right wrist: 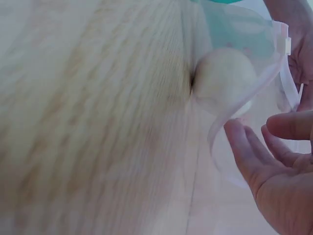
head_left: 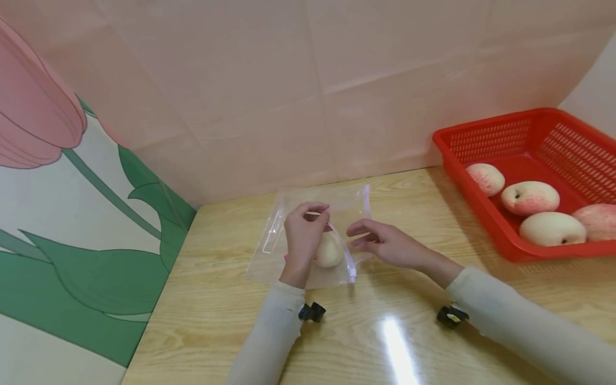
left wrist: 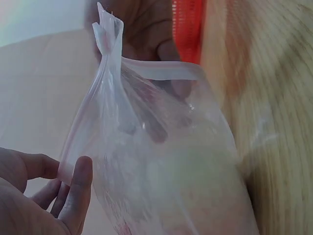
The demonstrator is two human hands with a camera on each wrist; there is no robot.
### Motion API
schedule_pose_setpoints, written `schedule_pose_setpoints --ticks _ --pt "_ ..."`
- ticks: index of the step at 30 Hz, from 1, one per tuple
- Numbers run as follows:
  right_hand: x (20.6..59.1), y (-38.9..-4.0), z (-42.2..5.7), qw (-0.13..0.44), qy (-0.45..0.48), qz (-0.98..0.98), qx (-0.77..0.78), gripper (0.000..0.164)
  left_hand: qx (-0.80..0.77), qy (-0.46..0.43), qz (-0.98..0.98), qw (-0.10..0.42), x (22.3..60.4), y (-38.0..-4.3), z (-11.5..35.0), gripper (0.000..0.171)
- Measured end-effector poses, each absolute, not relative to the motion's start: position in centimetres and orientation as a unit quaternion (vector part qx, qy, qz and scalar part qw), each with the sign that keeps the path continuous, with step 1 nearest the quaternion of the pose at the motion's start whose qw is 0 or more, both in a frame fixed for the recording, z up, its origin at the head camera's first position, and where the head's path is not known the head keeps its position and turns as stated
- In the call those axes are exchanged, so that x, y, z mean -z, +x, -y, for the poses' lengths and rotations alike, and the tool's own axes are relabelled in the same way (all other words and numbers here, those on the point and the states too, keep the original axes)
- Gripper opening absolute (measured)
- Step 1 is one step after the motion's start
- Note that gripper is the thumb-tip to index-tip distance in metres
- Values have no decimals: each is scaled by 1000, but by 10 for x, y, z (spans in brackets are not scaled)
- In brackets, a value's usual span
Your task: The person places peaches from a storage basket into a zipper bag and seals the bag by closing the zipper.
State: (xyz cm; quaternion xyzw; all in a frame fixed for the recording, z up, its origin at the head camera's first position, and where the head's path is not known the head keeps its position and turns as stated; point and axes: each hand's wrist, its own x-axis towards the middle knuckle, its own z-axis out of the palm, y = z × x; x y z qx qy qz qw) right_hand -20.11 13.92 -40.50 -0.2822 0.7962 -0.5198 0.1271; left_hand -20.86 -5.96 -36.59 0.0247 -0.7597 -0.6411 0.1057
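Note:
A clear zip bag (head_left: 276, 251) with a pale lilac zip edge lies on the wooden table. Inside it rests a pale peach (head_left: 330, 250), seen through the plastic. My left hand (head_left: 304, 235) pinches the lifted upper edge of the bag's mouth between thumb and fingers, plain in the left wrist view. The mouth gapes toward my right hand (head_left: 387, 243), whose fingers (right wrist: 239, 139) are extended and loosely spread at the opening, close to the peach. A small slider (head_left: 352, 274) sits at the near end of the zip edge.
To the right stands a red plastic basket (head_left: 474, 214) holding several pink-and-cream peaches (head_left: 530, 198). A pinkish sheet (head_left: 250, 107) covers the wall behind the table. On the left is a panel with a printed tulip (head_left: 38, 101).

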Motion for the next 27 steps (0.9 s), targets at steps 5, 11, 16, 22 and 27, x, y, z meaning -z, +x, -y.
schedule_pose_setpoints --ticks 5,11,16,22,27 --pt "406 -200 -148 94 -263 -825 491 30 636 48 762 108 361 -208 64 14" --pt "409 -200 -151 94 -248 -846 462 30 641 64 757 110 357 -208 66 12" --pt "412 -200 -153 110 -248 -862 427 31 656 63 741 126 354 -208 67 11" --pt "415 -201 -156 113 -266 -864 412 30 667 50 727 154 353 -211 69 10" --pt "415 -201 -157 119 -281 -862 404 29 670 47 724 157 353 -212 71 11"
